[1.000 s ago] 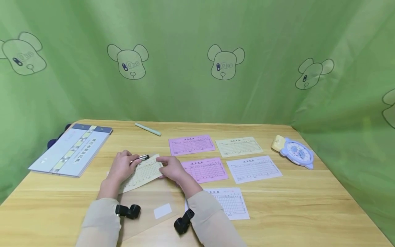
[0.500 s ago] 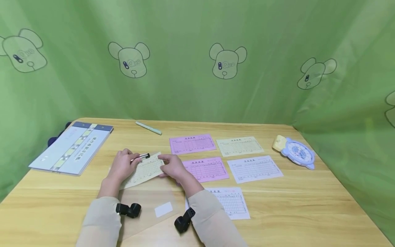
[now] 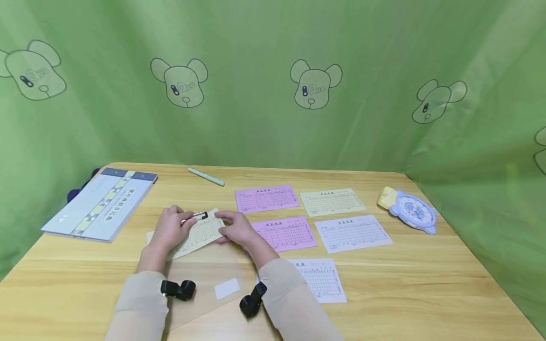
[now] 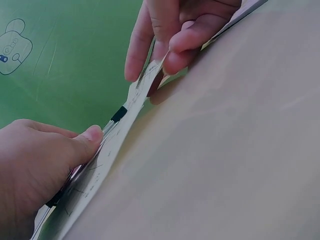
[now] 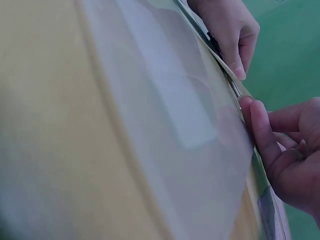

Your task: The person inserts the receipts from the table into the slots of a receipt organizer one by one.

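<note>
In the head view, my left hand grips a metal clip with black ends at the far edge of a see-through folder. A pale yellow printed slip lies over the folder, running under that clip. My right hand pinches the slip's right end between thumb and fingers. From the left wrist view, the left thumb presses along the clip, and the slip appears edge-on. The right wrist view has the folder filling its middle; the left hand's curled fingers are partly hidden there.
Right of my hands lie two pink slips, another yellow slip and a white slip. My right sleeve partly covers another white slip. Also around are a ledger book, a pale green pen and a blue clock-like toy.
My right hand and the yellow slip have shifted slightly leftward over the last half second, and more of the slip's left end shows beside my left wrist. My left hand stays in place.
</note>
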### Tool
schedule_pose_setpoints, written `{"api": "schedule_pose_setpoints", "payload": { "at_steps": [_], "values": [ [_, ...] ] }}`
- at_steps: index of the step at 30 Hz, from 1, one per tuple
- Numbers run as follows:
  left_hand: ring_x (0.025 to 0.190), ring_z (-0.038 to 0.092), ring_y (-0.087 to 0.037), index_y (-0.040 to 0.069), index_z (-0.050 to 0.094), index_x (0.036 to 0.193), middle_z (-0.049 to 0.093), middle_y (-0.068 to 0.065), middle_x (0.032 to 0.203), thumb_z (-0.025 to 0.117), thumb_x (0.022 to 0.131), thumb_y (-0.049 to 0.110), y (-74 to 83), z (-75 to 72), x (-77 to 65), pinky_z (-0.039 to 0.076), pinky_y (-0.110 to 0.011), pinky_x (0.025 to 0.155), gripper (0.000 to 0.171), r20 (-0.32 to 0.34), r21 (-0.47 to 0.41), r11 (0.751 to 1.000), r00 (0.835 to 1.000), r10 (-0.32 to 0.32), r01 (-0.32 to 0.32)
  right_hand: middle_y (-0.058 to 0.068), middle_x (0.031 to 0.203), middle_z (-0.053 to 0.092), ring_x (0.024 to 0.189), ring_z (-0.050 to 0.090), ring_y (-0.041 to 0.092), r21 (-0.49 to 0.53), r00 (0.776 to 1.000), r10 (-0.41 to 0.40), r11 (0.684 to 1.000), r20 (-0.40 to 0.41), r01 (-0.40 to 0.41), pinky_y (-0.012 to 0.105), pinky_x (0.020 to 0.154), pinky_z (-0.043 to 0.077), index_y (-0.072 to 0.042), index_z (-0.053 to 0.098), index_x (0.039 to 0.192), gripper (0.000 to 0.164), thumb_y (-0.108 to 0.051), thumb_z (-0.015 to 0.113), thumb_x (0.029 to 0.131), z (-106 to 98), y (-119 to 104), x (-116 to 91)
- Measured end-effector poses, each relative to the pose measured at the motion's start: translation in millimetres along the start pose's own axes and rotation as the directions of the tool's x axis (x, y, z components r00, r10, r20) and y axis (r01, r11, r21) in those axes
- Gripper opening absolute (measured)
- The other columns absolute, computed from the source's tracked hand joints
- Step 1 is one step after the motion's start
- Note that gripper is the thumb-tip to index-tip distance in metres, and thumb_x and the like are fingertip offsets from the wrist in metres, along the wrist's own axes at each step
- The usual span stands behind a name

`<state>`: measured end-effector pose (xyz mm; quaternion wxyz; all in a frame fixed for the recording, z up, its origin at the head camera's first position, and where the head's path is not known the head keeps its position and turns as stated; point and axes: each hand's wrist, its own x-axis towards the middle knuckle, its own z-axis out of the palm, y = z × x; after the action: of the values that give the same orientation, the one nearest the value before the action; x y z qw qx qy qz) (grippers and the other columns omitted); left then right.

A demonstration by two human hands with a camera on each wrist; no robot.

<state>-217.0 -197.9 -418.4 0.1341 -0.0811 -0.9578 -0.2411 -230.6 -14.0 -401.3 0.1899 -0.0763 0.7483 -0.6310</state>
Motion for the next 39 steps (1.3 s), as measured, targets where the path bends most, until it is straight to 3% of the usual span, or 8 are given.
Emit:
{"api": "schedule_pose_setpoints", "payload": {
  "at_steps": [7,13,31,39],
  "values": [
    [0.084,0.040,-0.030,0.000,0.060,0.106,0.049,-0.015,0.091,0.056,0.084,0.020,2.0,-0.2,0.5,0.032,-0.042,0.072,0.030,0.014,0.007,1.000,1.000,-0.016,0.016,0.016,0.099,0.052,0.055,0.057,0.015,0.006,0.994,-0.010,1.000,-0.112,0.010,0.025,0.054,0.048,0.003,0.060,0.101,0.031,0.013,0.058,0.072,1.7,2.2,1.9],
    [0.084,0.040,-0.030,-0.001,0.060,0.106,0.049,-0.015,0.091,0.055,0.084,0.020,2.6,-0.7,0.7,0.032,-0.042,0.072,0.030,0.011,0.011,1.000,1.000,-0.006,0.006,0.011,0.085,0.049,0.051,0.056,0.014,0.010,0.990,-0.002,1.000,-0.143,0.004,0.024,0.053,0.048,0.007,0.061,0.096,0.024,0.013,0.058,0.072,2.9,1.5,0.6],
    [0.084,0.040,-0.029,-0.001,0.060,0.106,0.049,-0.015,0.090,0.056,0.084,0.021,2.4,0.0,-0.8,0.033,-0.041,0.073,0.031,0.005,0.029,1.000,1.000,-0.004,0.004,0.013,0.080,0.046,0.052,0.059,0.020,-0.005,0.984,-0.040,0.999,-0.172,0.040,0.024,0.051,0.048,0.007,0.061,0.093,0.022,0.014,0.056,0.073,7.8,2.4,-4.0],
    [0.085,0.040,-0.029,0.000,0.058,0.110,0.048,-0.015,0.092,0.056,0.084,0.024,0.6,-0.5,-1.7,0.032,-0.041,0.074,0.036,0.018,0.044,0.999,1.000,-0.010,0.009,0.013,0.084,0.048,0.052,0.059,0.019,0.046,0.990,0.001,0.999,-0.143,0.006,0.024,0.053,0.048,0.008,0.059,0.099,0.027,0.013,0.056,0.073,6.4,3.4,-2.3]
  ]
}}
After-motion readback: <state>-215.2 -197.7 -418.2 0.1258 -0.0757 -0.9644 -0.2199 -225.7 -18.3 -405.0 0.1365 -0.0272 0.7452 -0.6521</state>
